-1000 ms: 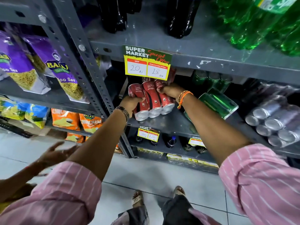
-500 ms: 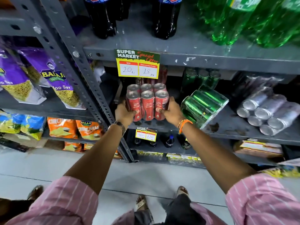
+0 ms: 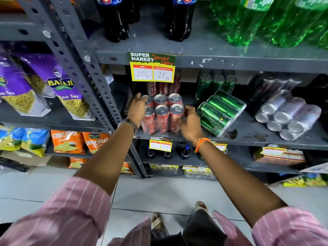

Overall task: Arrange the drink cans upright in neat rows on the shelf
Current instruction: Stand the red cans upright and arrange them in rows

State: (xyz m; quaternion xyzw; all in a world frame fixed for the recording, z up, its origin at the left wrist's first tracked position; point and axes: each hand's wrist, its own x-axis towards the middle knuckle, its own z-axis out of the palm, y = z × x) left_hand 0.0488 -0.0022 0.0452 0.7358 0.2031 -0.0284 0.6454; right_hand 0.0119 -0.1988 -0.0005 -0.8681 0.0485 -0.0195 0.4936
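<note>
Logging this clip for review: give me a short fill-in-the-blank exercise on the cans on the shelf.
1. The red can pack stands ____ on the shelf.
2. The green can pack lies on its ____.
3. The left hand rests against the ____ pack.
4. The price tag shows a discounted price of ____.

Answers: upright; side; red; 18

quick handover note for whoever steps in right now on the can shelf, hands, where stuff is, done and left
Left hand: open, resting against the left side of the red can pack.
Right hand: loosely open at the pack's right side, gripping nothing that I can see.
Red can pack: six cans upright at the front of the middle shelf, more red cans standing behind.
Done: red pack is upright.
Left: green can pack lies tilted on its side; silver can pack also lies on its side. Stand both up and line them in rows.
</note>
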